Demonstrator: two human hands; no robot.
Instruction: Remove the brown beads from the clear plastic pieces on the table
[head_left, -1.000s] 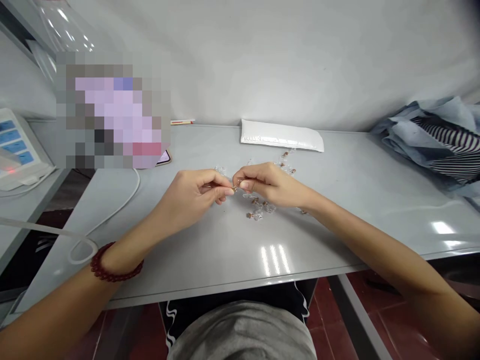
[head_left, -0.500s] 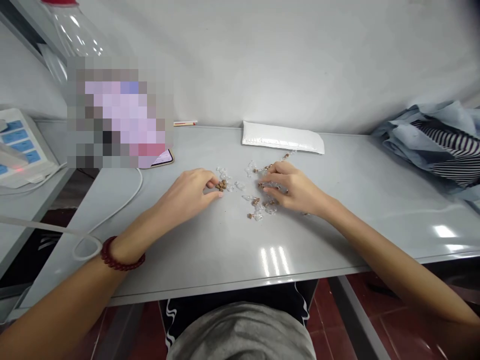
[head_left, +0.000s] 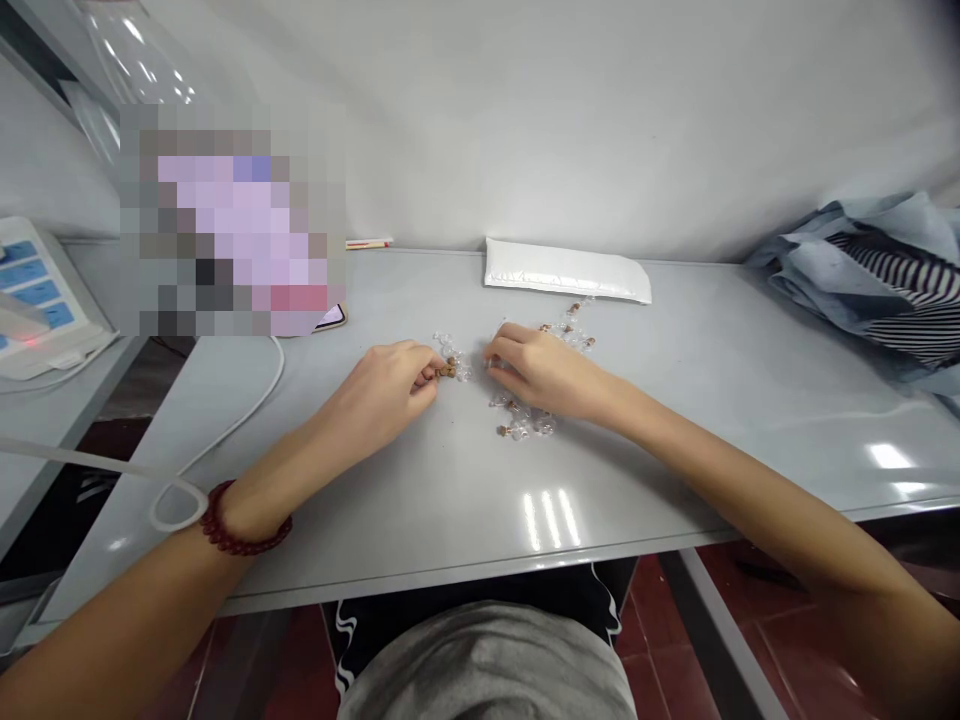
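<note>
My left hand [head_left: 390, 388] rests on the table with its fingers curled in a pinch at the brown corks of a small cluster of tiny clear glass bottles [head_left: 461, 366]. Which bottle it grips is hard to make out. My right hand [head_left: 536, 368] is bent palm down, its fingertips pinched around a small clear glass bottle [head_left: 491, 366], mostly hidden by the fingers. More tiny corked bottles [head_left: 525, 425] lie in front of the right hand. Others [head_left: 574, 330] lie scattered behind it.
A white padded envelope [head_left: 566, 270] lies against the wall. At the left are a phone [head_left: 331, 317], a white cable [head_left: 259, 405] and a power strip [head_left: 45, 300]. Folded cloth [head_left: 862, 280] sits at the right, and a thin stick [head_left: 367, 244] lies at the back.
My right hand has moved left from the scattered bottles toward the left cluster, uncovering bottles behind it. My left hand stays by the cluster, its fingers drawn closer together.
</note>
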